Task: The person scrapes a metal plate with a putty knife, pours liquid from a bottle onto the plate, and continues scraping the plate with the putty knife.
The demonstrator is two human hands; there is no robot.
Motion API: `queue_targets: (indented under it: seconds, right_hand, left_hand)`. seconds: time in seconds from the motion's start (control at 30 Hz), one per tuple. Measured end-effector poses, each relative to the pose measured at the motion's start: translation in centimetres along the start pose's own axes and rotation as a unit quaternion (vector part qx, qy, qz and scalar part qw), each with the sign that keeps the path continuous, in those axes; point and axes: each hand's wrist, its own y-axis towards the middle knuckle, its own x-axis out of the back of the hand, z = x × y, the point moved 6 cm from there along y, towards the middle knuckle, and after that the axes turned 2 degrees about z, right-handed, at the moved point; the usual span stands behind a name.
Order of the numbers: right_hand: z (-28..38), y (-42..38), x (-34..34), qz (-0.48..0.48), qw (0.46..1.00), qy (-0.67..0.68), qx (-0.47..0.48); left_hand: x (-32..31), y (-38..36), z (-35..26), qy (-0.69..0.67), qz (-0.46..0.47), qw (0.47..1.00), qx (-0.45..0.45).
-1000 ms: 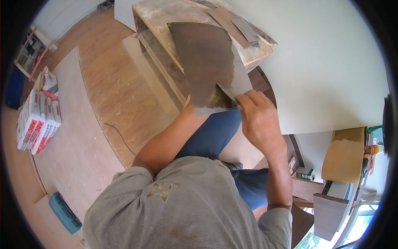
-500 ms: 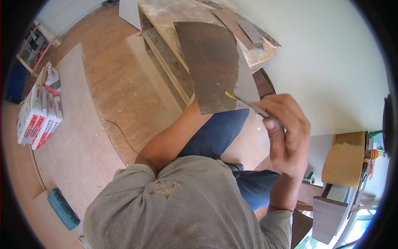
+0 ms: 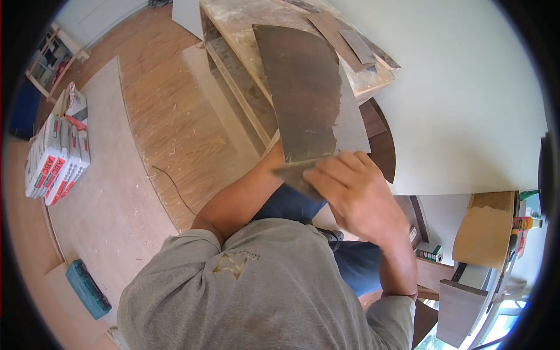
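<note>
A curved-top panel (image 3: 297,93) is held up in front of me, its face mostly coated dark brown, with a bare grey strip (image 3: 354,111) down the right side. My right hand (image 3: 356,195) is closed on a flat, dark scraper (image 3: 298,177), whose edge lies along the panel's lower edge. My left forearm (image 3: 242,186) reaches up to the panel's lower left corner; the left hand itself is hidden behind the panel.
Behind the panel stands a dusty wooden bench (image 3: 233,26) with board offcuts (image 3: 338,44) on it. White bags (image 3: 58,157) are stacked at left, near a teal case (image 3: 87,289) on the floor. A pale wall (image 3: 455,105) rises at right, above wooden boards (image 3: 484,227).
My right hand has moved left and down, turning the scraper from edge-on at the panel's lower right to flat along its lower edge. The panel has shifted slightly.
</note>
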Motion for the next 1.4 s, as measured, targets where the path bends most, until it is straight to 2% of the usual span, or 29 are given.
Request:
queue_targets:
  seconds: [0.07,0.13,0.2,0.27,0.33,0.47,0.53,0.57,0.6,0.63,0.67,0.73,0.77,0.83,0.87,0.93,1.0,1.07,1.13,1.27,1.33,1.4]
  right_hand:
    - [0.8,0.1,1.1,0.017,0.999,0.023,0.022]
    - [0.3,0.0,2.5,-0.046,0.985,-0.166,-0.009]
    - [-2.3,0.4,2.1,-0.065,0.984,-0.162,-0.030]
    - [-4.7,0.7,1.1,-0.067,0.992,-0.093,-0.057]
    - [-4.6,1.3,0.0,-0.060,0.993,-0.086,-0.050]
    - [-2.3,2.0,-2.4,-0.044,0.993,-0.106,-0.028]
    - [-0.3,1.7,-2.7,-0.029,0.993,-0.111,-0.034]
    - [0.5,1.5,-2.8,-0.034,0.994,-0.103,-0.015]
    - [1.5,1.3,-2.8,-0.040,0.995,-0.095,0.005]
    - [2.3,1.1,-2.7,0.007,0.996,-0.083,-0.022]
    - [2.9,0.8,-2.2,0.007,0.996,-0.083,-0.023]
    - [4.2,0.3,-1.6,0.042,0.998,-0.004,0.036]
    - [4.6,0.3,-0.7,0.042,0.998,-0.004,0.036]
    - [4.5,0.4,1.7,-0.017,0.986,-0.165,-0.026]
    - [3.8,0.2,2.3,-0.018,0.986,-0.166,-0.027]
    - [1.0,0.2,5.4,-0.135,0.985,-0.108,-0.009]
    - [-1.6,0.5,7.3,-0.180,0.983,-0.032,-0.018]
    - [-4.8,0.6,8.4,-0.161,0.973,0.058,-0.156]
    - [-8.7,1.3,7.0,-0.161,0.981,0.047,-0.099]
    - [-12.6,3.3,2.4,-0.110,0.984,0.080,-0.112]
    - [-12.0,4.3,0.4,-0.086,0.995,-0.045,-0.013]
    - [-10.4,4.1,-1.2,-0.089,0.996,-0.033,-0.002]
  left_hand:
    - [0.5,0.2,-0.2,0.004,0.000,1.000,0.000]
    - [0.0,1.7,0.7,0.008,0.000,1.000,-0.001]
    - [-0.1,1.6,0.4,0.012,0.004,1.000,-0.003]
    - [-0.4,0.7,0.4,0.015,0.007,1.000,-0.004]
    - [-0.5,0.4,0.6,0.020,0.007,1.000,-0.006]
    - [-0.1,1.4,0.6,0.029,0.006,1.000,-0.008]
    - [0.2,-0.7,0.2,0.033,0.006,0.999,-0.010]
    - [0.5,2.4,0.4,0.035,0.005,0.999,-0.011]
    - [0.8,-0.9,-0.2,0.036,0.005,0.999,-0.012]
    - [0.8,-4.1,-1.0,0.037,0.005,0.999,-0.012]
    - [-0.1,-1.4,0.5,0.039,0.006,0.999,-0.012]
    - [0.2,-0.7,0.3,0.042,0.007,0.999,-0.014]
    - [0.5,-1.0,0.2,0.044,0.008,0.999,-0.015]
    - [0.8,-1.7,-0.4,0.048,0.010,0.999,-0.017]
    - [0.4,2.0,0.4,0.051,0.012,0.998,-0.019]
    - [0.1,0.9,0.1,0.054,0.020,0.998,-0.021]
    - [-0.2,2.4,0.1,0.056,0.032,0.998,-0.021]
    - [-0.4,2.3,-0.4,0.059,0.046,0.997,-0.023]
    - [-0.5,1.4,-1.6,0.068,0.061,0.995,-0.030]
    - [-0.8,1.4,-3.1,0.088,0.077,0.992,-0.042]
    - [-0.4,1.6,-3.6,0.097,0.077,0.991,-0.047]
    - [-0.7,1.5,-3.0,0.109,0.071,0.990,-0.049]
